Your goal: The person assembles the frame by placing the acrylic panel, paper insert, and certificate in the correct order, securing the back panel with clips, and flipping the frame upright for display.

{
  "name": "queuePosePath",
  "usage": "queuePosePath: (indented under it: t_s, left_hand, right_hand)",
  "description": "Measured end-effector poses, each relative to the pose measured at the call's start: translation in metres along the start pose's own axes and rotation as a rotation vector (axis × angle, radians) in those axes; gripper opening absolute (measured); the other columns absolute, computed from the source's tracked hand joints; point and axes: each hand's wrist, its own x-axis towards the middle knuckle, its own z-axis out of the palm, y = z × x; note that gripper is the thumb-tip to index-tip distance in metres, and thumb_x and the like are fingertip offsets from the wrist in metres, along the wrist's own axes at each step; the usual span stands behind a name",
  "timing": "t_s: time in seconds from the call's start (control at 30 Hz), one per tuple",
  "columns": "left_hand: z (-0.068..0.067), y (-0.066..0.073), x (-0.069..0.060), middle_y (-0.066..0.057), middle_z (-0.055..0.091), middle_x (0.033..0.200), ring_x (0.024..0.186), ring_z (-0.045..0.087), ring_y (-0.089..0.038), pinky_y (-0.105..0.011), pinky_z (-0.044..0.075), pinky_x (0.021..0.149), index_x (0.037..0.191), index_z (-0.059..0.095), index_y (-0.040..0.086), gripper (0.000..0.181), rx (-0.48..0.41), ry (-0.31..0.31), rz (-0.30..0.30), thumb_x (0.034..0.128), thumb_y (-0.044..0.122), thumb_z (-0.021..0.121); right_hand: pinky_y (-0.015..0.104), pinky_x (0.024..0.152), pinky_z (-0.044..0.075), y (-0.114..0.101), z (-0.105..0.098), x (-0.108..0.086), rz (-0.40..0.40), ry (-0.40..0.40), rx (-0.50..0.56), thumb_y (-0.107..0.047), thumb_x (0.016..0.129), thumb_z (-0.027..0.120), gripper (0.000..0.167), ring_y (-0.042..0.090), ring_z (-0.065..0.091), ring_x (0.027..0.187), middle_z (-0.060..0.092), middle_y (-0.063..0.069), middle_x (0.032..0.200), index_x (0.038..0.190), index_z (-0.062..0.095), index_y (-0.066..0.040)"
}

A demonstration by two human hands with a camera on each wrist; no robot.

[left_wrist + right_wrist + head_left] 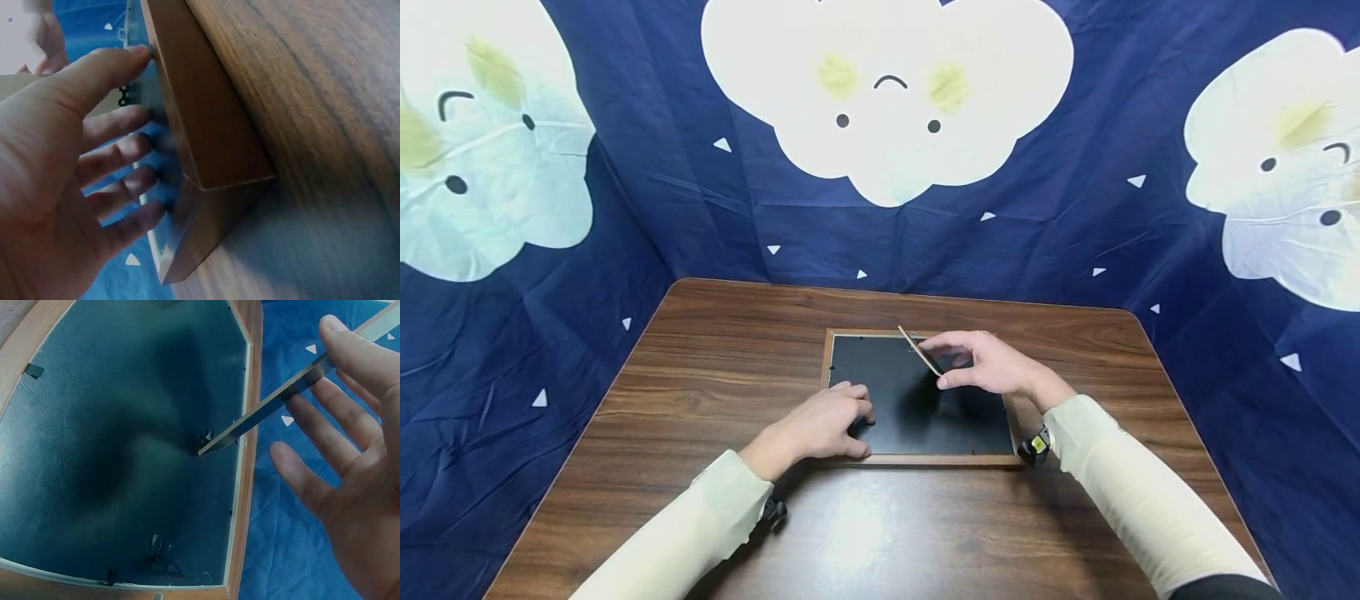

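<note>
A wooden picture frame (pixel 940 460) lies back side up, its black backing board (pixel 872 354) showing. My left hand (pixel 831 421) rests at the near left corner; in the left wrist view its thumb and fingertips touch the backing by the rim. Above the far part of the backing, my right hand (pixel 988 362) pinches a thin, flat stand leg (pixel 275 397) between thumb and fingers. The leg is tilted, dark on one face. In the right wrist view its lower end is at a small dark metal fitting (pixel 206 435); whether they are joined I cannot tell.
Small dark tabs (pixel 34 370) sit along the frame's inner edge, and another dark metal piece (pixel 161 545) is on the backing. The wooden table (pixel 715 358) stands against blue cloth walls (pixel 910 250) printed with white clouds.
</note>
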Motion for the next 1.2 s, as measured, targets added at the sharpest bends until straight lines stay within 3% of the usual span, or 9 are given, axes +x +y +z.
queuePosePath:
  t_s: [0.27, 0.47, 0.87, 1.2]
  left_hand:
    - [-0.003, 0.002, 0.005, 0.008, 0.064, 0.093, 0.091, 0.065, -0.016, -0.034, 0.055, 0.085, 0.095, 0.079, 0.017, 0.028, -0.034, -0.020, 0.008, 0.0767, 0.037, 0.086]
    - [-0.007, 0.005, 0.008, 0.009, 0.064, 0.092, 0.090, 0.064, -0.020, -0.037, 0.053, 0.087, 0.092, 0.077, 0.017, 0.028, -0.024, -0.042, -0.016, 0.0744, 0.036, 0.088]
    - [-0.003, 0.006, 0.011, 0.011, 0.055, 0.087, 0.083, 0.057, -0.012, -0.033, 0.053, 0.082, 0.086, 0.067, 0.019, 0.028, -0.039, -0.061, -0.094, 0.0749, 0.032, 0.089]
    - [-0.003, 0.010, 0.014, 0.009, 0.055, 0.085, 0.084, 0.059, -0.016, -0.035, 0.053, 0.083, 0.083, 0.064, 0.019, 0.032, -0.010, -0.070, -0.081, 0.0730, 0.031, 0.092]
  right_hand:
    - [0.055, 0.107, 0.048, 0.002, 0.000, 0.001, -0.010, -0.005, 0.043, -0.016, 0.088, 0.082, 0.058, 0.032, 0.058, 0.133, 0.063, 0.008, 0.141, 0.141, 0.061, -0.013]
    - [0.056, 0.109, 0.046, 0.003, 0.000, 0.002, -0.003, -0.021, 0.085, -0.014, 0.088, 0.082, 0.059, 0.034, 0.056, 0.135, 0.061, 0.012, 0.143, 0.142, 0.060, -0.010]
    - [0.056, 0.108, 0.047, 0.003, -0.002, -0.002, 0.011, 0.000, 0.124, -0.009, 0.087, 0.081, 0.058, 0.028, 0.059, 0.132, 0.061, 0.012, 0.143, 0.141, 0.061, -0.010]
    - [0.056, 0.107, 0.047, 0.005, -0.003, -0.003, 0.018, 0.003, 0.120, -0.011, 0.087, 0.082, 0.057, 0.032, 0.058, 0.133, 0.062, 0.010, 0.143, 0.140, 0.061, -0.010]
